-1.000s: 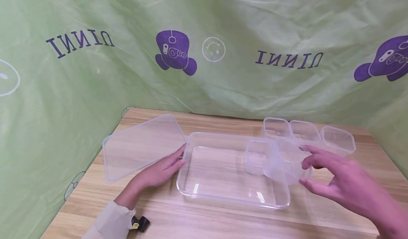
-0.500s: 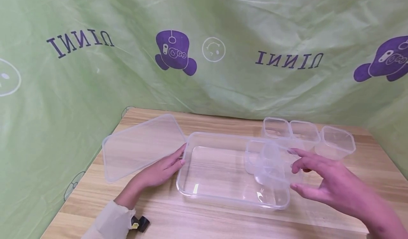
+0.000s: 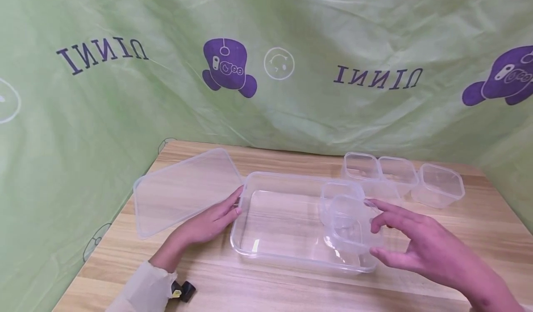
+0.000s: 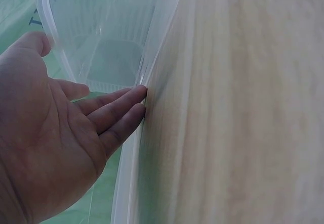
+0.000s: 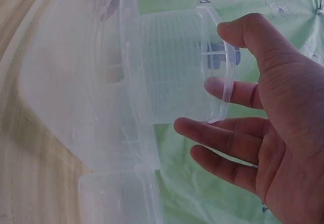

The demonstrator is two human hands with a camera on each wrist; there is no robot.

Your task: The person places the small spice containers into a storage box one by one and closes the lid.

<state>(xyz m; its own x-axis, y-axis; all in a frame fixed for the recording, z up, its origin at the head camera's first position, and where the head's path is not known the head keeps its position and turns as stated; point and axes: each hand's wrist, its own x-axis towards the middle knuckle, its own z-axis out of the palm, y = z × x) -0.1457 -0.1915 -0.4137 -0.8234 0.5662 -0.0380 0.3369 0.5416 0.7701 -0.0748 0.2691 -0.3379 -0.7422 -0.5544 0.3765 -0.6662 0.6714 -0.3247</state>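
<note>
A large clear plastic box [image 3: 279, 219] stands in the middle of the table. My left hand [image 3: 208, 224] touches its left end with straight fingers, as the left wrist view also shows at the wall [image 4: 116, 37]. Over the right end of the box, my right hand [image 3: 429, 249] holds a small clear container [image 3: 345, 226] between thumb and fingers. In the right wrist view the thumb and fingertips are at that container's edge [image 5: 228, 95]. Another small container [image 3: 333, 191] sits in the box's back right corner, partly covered by the held one. Whether the held container touches the box floor, I cannot tell.
Behind and right of the box stand three more small containers, the left [image 3: 360, 166], the middle [image 3: 397, 171] and the right [image 3: 441, 182]. A flat translucent lid [image 3: 187, 191] lies to the left. Green printed cloth [image 3: 266, 122] hangs around the wooden table [image 3: 233, 286].
My right hand has moved left and toward the table's front, bringing the small container down over the right end of the large box. The left hand stays in place.
</note>
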